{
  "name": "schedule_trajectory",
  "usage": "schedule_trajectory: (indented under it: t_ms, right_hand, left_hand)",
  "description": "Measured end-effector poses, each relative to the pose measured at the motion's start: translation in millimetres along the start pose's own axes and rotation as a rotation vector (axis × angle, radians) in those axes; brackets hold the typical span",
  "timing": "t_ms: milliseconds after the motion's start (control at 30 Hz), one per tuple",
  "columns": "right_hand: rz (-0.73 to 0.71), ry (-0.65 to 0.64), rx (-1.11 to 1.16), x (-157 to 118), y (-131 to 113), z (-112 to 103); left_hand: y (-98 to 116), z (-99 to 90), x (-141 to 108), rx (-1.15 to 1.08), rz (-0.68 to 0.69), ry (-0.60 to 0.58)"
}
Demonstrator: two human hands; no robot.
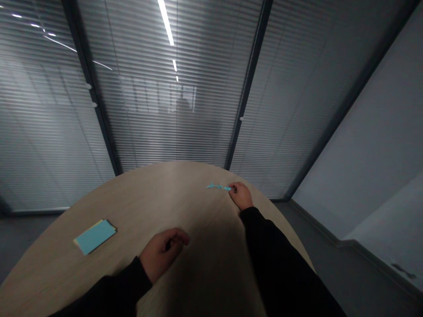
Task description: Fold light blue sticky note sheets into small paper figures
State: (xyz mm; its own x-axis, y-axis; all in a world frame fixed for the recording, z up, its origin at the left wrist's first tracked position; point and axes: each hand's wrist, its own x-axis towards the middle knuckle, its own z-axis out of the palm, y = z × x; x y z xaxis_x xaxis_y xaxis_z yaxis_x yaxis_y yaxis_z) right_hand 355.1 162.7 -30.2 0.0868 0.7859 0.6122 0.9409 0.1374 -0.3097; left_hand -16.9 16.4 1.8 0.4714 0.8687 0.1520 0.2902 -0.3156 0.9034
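Note:
A thin, uneven row of small torn blue paper pieces [218, 186] lies near the far edge of the round wooden table [158, 193]. At the row's right end is my right hand [242, 196], its fingers curled and pinched at a blue piece. Part of that piece is hidden by the fingers. Nearer to me, my left hand [165, 251] is over the table with fingers loosely bent and a gap between thumb and fingers. Nothing shows in it. Left of that hand lies a stack of blue paper [95, 236] with a yellowish edge beneath.
Glass panels with grey blinds [175, 123] and dark frames stand behind the table. On the right is a pale wall [373, 176] with a skirting board, above a dark floor [330, 246]. The table's curved edge runs past my right sleeve.

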Motion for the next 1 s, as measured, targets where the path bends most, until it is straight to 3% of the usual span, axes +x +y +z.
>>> schedule_trajectory:
  t_ms: [1000]
  right_hand:
    - [0.015, -0.131, -0.080, 6.8, 6.1, 7.1]
  left_hand:
    - [2.5, -0.6, 0.6, 0.069, 0.010, -0.047]
